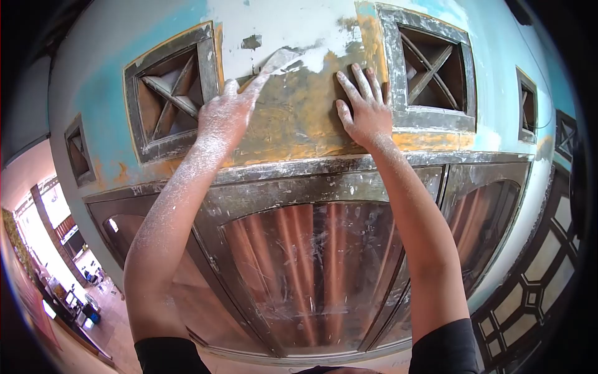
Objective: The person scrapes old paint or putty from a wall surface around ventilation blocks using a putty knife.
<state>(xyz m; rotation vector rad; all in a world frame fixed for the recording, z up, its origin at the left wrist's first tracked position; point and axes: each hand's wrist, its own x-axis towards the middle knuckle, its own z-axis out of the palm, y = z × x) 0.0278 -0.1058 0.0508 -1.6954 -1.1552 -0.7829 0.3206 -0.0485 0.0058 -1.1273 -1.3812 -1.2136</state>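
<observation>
My left hand [225, 118], coated in white dust, grips a putty knife [281, 60]. The blade lies against the wall at the ragged lower edge of the white paint [280, 25]. Below that edge the wall is bared to a brown and ochre patch [293, 118]. My right hand [366, 106] rests on this patch with fingers spread, dusty and holding nothing. It is just left of a wooden vent frame with crossed slats [430, 65]. The knife's handle is mostly hidden in my left fist.
Another crossed-slat vent [171, 93] is set in the wall beside my left hand. Beneath my hands runs a dusty wooden window frame [299, 181], with glass and reddish curtains [311, 268] below. A dark panelled door [529, 280] stands at right. An opening [59, 212] shows at far left.
</observation>
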